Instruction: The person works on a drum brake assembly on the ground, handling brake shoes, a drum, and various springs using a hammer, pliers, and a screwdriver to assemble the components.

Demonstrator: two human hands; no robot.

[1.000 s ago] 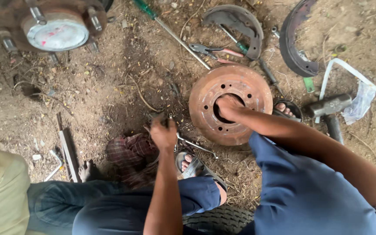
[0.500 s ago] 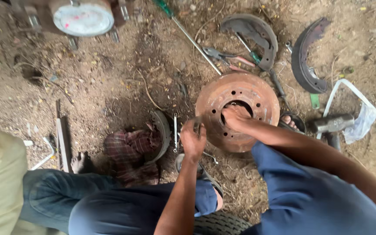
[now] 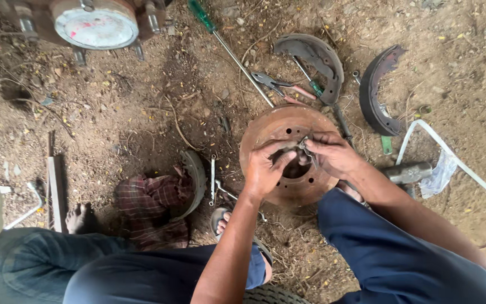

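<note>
Drum (image 3: pixel 288 163) lay rusty on the dirt as both hands met over its hub; right hand (image 3: pixel 333 155) pinched a small metal clip (image 3: pixel 305 147), left hand (image 3: pixel 265 169) curled beside it, apparently fitting it.

A round metal wheel hub with a pale, red-smeared centre cap (image 3: pixel 94 25) and protruding studs sits at the top left of the bare dirt ground (image 3: pixel 119 107). A long green-handled screwdriver (image 3: pixel 229 48) lies slantwise beside it. Two curved, rusty grey brake shoes (image 3: pixel 316 53) (image 3: pixel 377 90) rest toward the upper right, with red-handled pliers (image 3: pixel 279 84) lying between the screwdriver and the nearer shoe. A crumpled dark red checked cloth (image 3: pixel 150 205) lies at the lower left, a third curved shoe (image 3: pixel 193 180) touching its right edge. A bent white tube (image 3: pixel 451 155) and a crumpled clear plastic bag (image 3: pixel 440 174) lie at the right.
</note>
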